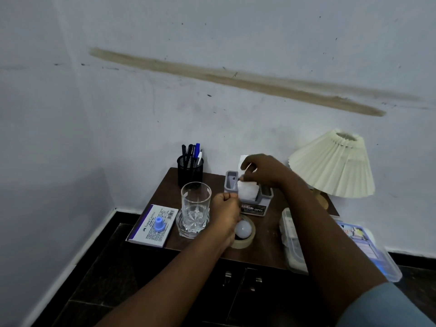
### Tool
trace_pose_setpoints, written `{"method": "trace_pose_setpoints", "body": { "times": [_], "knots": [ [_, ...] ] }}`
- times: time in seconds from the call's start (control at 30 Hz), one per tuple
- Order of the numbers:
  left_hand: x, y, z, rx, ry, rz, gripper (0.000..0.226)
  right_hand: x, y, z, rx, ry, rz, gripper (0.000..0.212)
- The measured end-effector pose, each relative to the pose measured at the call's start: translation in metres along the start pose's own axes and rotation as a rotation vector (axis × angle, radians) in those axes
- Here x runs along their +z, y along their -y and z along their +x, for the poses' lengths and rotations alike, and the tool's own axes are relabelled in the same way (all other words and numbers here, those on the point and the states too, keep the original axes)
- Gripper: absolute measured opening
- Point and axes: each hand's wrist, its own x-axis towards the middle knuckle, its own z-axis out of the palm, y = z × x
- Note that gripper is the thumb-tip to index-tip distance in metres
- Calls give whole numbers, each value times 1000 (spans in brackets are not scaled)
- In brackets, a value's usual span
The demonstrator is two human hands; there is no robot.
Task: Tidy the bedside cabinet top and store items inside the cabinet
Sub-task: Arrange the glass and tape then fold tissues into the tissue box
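Observation:
A grey tissue holder [230, 182] stands at the middle back of the brown cabinet top [266, 234]. White tissue [247, 192] bulges out of it. My right hand [264, 172] hovers over the holder and pinches the tissue's upper edge. My left hand [225, 210] is curled at the holder's front left corner; what it grips is hidden. Just below that hand, a white bulb [243, 229] sits inside a roll of tape [245, 241]. The two cabinet doors [243, 293] below are closed.
A clear glass [195, 208], a Faber-Castell box [153, 225] with a blue cap [159, 224] on it, and a black pen cup [190, 172] fill the left side. At right stand a pleated lamp [335, 166] and a clear plastic container [292, 241].

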Motion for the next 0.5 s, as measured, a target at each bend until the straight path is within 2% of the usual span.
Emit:
{"method": "trace_pose_setpoints", "body": {
  "times": [0.1, 0.13, 0.17, 0.27, 0.33, 0.5],
  "knots": [
    [-1, 1, 3, 6, 6, 12, 11, -8, -5, 12, 23, -311, 63, 41],
    [-2, 2, 3, 7, 0, 27, 10, -6, -6, 17, 62, -341, 10, 47],
    [-3, 2, 3, 7, -8, 35, 10, -3, -8, 22, 126, -301, -61, 54],
    [-3, 2, 4, 3, -13, 34, 11, 6, -19, 34, 321, -10, -119, 68],
    [-1, 1, 4, -2, -15, 34, 13, 11, -27, 37, 324, 12, -65, 59],
    [1, -2, 1, 8, -25, 43, 11, 3, -28, 28, 157, -291, 26, 22]
  ]
}}
